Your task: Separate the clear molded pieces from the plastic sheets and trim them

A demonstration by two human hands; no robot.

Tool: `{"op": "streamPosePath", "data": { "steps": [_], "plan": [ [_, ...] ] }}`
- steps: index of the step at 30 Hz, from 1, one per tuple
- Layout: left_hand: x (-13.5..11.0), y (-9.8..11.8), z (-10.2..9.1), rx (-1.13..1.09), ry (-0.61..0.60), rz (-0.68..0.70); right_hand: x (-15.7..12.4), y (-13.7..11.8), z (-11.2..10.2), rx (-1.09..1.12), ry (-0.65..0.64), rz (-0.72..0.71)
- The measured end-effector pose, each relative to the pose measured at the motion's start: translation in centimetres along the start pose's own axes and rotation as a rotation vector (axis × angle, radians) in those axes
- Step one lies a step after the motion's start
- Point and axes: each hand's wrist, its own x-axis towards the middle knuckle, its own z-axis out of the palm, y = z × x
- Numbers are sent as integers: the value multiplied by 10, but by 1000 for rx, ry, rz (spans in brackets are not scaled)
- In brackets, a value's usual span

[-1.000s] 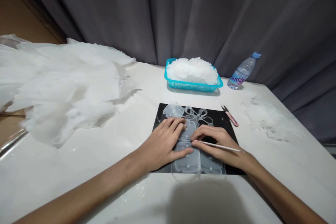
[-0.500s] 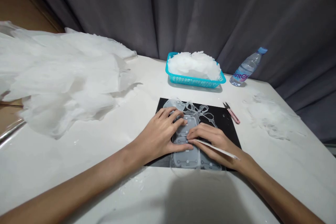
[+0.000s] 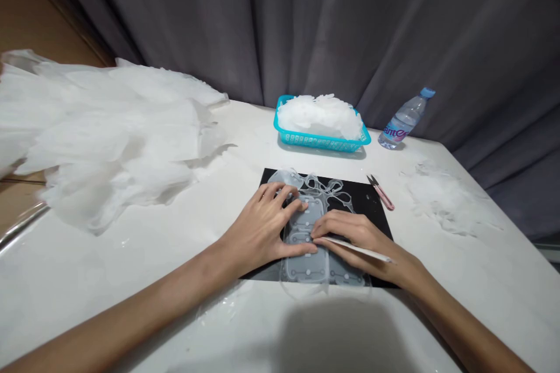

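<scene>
Translucent, rounded plastic-like pieces (image 3: 308, 271) with small dots and lines on them lie on a black mat (image 3: 378, 224). My left hand (image 3: 266, 224) rests over their left side, fingers spread and thumb stretched toward the right hand. Pinched in my right hand (image 3: 350, 227) is a thin white stick-like tool (image 3: 365, 252), its back end pointing toward my wrist. Its tip is hidden by the fingers, close to the edge between two pieces. Loose clear trimmed strips (image 3: 328, 189) curl on the mat beyond both hands.
Pink-handled thread snips (image 3: 382, 195) lie at the mat's right edge. Behind stand a turquoise basket (image 3: 324, 141) heaped with white translucent pieces and a water bottle (image 3: 402, 122). A big pile of whitish sheets (image 3: 118, 134) covers the left; clear scraps (image 3: 446, 201) lie at right.
The whole view has shifted slightly, with the objects a little lower in it. Both hands keep nearly the same place on the pieces, and the white tool stays in my right hand.
</scene>
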Motion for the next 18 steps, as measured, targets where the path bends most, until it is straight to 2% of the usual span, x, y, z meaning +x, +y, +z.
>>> {"op": "streamPosePath", "data": {
  "steps": [6, 10, 12, 15, 18],
  "plan": [
    [1, 1, -2, -48, 16, -1, 3, 3, 6, -123, 26, -95],
    [1, 3, -3, -13, 5, -6, 3, 9, 17, -339, 63, -188],
    [0, 4, -4, -30, 10, -77, 2, 13, 24, -437, 74, -198],
    [-4, 4, -8, -110, -3, -274, 2, 18, 31, -515, 88, -127],
    [-4, 1, -13, -290, -116, -419, 2, 18, 33, -569, 120, -78]
  ]
}}
